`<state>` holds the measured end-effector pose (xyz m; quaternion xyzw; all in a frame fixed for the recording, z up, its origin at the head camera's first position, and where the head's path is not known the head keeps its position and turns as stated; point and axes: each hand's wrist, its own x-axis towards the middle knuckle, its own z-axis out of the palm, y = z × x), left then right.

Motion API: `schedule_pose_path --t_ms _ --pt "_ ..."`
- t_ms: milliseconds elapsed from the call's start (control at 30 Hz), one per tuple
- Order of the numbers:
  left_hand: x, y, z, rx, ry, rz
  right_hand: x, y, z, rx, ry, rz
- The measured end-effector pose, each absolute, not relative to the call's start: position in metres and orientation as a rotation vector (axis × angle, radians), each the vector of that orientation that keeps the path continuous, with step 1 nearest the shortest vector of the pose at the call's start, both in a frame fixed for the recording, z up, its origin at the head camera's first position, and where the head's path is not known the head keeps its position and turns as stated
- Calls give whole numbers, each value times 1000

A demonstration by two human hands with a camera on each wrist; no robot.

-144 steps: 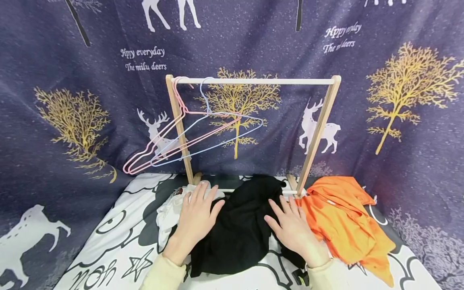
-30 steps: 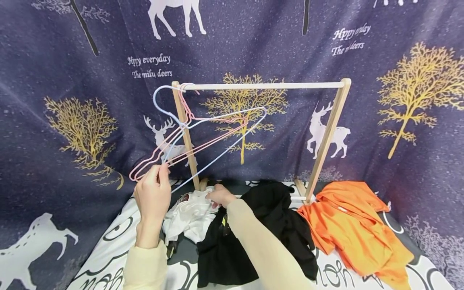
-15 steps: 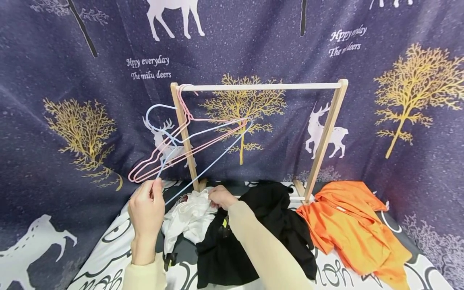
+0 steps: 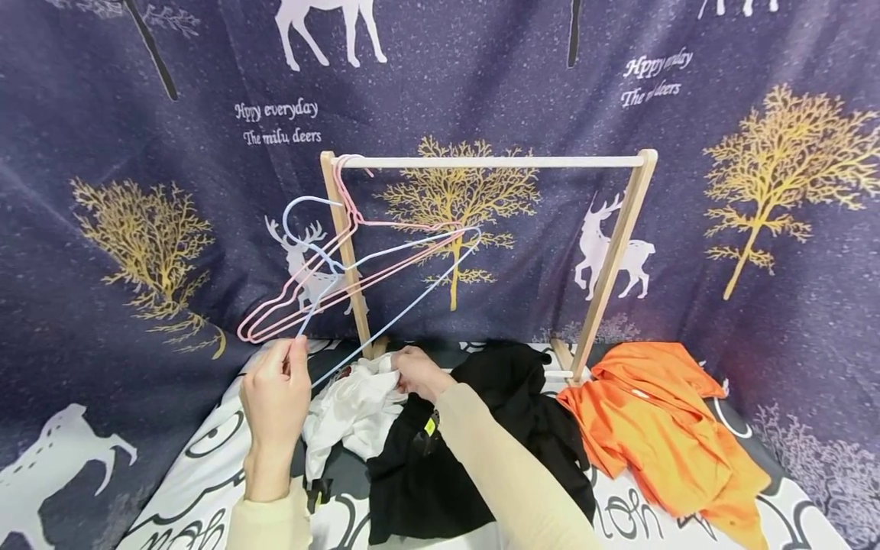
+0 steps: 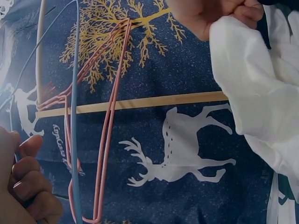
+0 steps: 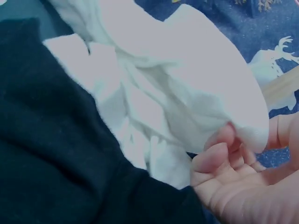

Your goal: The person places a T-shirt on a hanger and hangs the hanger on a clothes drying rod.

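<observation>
My left hand [image 4: 275, 405] holds a light blue clothes hanger [image 5: 75, 116] by one shoulder, thumb and fingers pinching the wire. The hanger is off the rail and tilted, its hook pointing up over the pink hangers in the head view. Across from it, my right hand [image 4: 422, 376] pinches the edge of a white garment [image 4: 354, 412], which lies crumpled on the patterned cloth. In the right wrist view, a fold of the white fabric [image 6: 201, 65] stands raised between thumb and fingers. Which part of the garment this is, I cannot tell.
A small wooden rack with a white rail [image 4: 495, 162] stands behind. Two pink hangers [image 5: 108, 116] hang at its left end. A black garment [image 4: 426, 504] lies under my right forearm, an orange one [image 4: 660, 428] farther right. A dark printed curtain closes the back.
Both hands first rested over the black garment. Since then, the left took the blue hanger off the rail and lowered it; the right reached left, gripped the white garment and lifted its edge slightly.
</observation>
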<state>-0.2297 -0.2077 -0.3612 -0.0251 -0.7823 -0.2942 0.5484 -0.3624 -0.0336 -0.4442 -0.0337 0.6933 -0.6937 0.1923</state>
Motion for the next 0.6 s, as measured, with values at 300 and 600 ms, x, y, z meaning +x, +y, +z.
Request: schedule_pose_path --t_ms 300,600 --pt "-231 -201 -363 -91 -1855 -717 -370 -31 -446 -138 1858 -1790" --pt "-231 -201 -364 -101 -1861 -722 -364 -33 -444 -310 2072 -1807"
